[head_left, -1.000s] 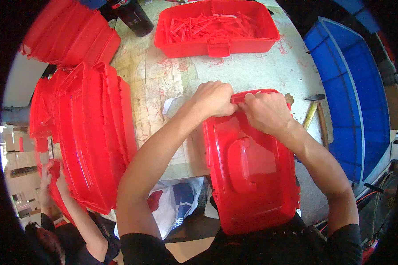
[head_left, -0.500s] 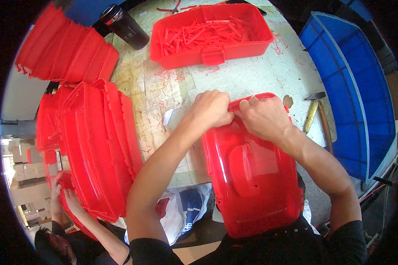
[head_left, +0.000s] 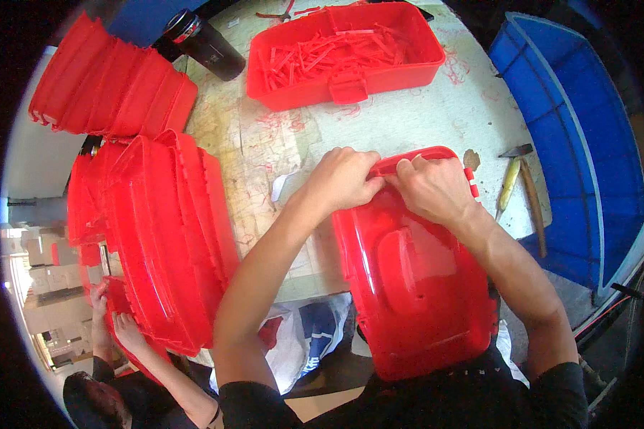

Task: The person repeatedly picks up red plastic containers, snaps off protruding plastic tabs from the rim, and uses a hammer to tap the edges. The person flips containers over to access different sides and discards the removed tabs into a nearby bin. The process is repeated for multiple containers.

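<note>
A glossy red plastic box lid (head_left: pixel 436 314) with a raised oval in its middle leans between my body and the table edge. At its far end, my left hand (head_left: pixel 345 177) is closed on the rim near the left corner. My right hand (head_left: pixel 436 189) is also closed on that rim, just right of the left one, knuckles up. My fingertips are partly hidden, so anything small between them cannot be made out. Beyond my hands stands a red plastic box (head_left: pixel 347 89) with a front latch, holding many thin red plastic strips (head_left: pixel 329 57).
Stacked red boxes (head_left: pixel 114 79) and upright red lids (head_left: pixel 168 236) line the left. A black tumbler (head_left: pixel 206 46) stands behind. At right are a hammer (head_left: pixel 533 204), a yellow-handled tool (head_left: pixel 509 184) and a blue crate (head_left: pixel 551 121). Another person's hands (head_left: pixel 125 329) work at lower left.
The whole view has shifted slightly, with most things now a little farther right. Both hands stay at the lid's far rim, and my right hand has turned a little.
</note>
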`<action>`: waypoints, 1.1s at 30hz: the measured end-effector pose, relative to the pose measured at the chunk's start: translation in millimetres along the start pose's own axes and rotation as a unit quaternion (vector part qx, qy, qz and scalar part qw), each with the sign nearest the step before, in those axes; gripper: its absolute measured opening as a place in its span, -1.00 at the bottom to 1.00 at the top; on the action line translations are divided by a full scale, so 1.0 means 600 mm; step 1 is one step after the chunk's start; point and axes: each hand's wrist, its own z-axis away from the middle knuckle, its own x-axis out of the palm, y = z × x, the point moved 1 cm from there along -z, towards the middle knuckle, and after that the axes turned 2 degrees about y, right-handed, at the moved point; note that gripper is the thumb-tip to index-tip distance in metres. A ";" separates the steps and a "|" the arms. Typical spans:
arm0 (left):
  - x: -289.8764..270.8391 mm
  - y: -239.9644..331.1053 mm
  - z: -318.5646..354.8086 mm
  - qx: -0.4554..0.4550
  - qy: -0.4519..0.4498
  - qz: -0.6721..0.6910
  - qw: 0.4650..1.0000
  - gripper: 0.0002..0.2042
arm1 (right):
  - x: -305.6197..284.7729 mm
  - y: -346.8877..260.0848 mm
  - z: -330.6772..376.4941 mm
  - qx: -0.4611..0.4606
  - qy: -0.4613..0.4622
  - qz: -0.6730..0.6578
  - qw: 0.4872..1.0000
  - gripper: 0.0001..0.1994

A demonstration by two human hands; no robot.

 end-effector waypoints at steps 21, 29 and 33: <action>0.011 -0.002 0.015 0.013 0.057 0.024 0.998 -0.85 | -0.026 -0.015 -0.026 -0.114 -0.036 0.137 0.983 -0.87; 0.016 -0.003 0.012 0.007 0.065 0.003 0.998 -0.83 | -0.012 -0.023 -0.028 -0.078 -0.060 0.138 0.985 -0.88; 0.014 -0.001 0.004 0.026 0.072 -0.012 0.997 -0.83 | 0.009 -0.017 -0.016 0.037 -0.032 0.038 0.998 -0.88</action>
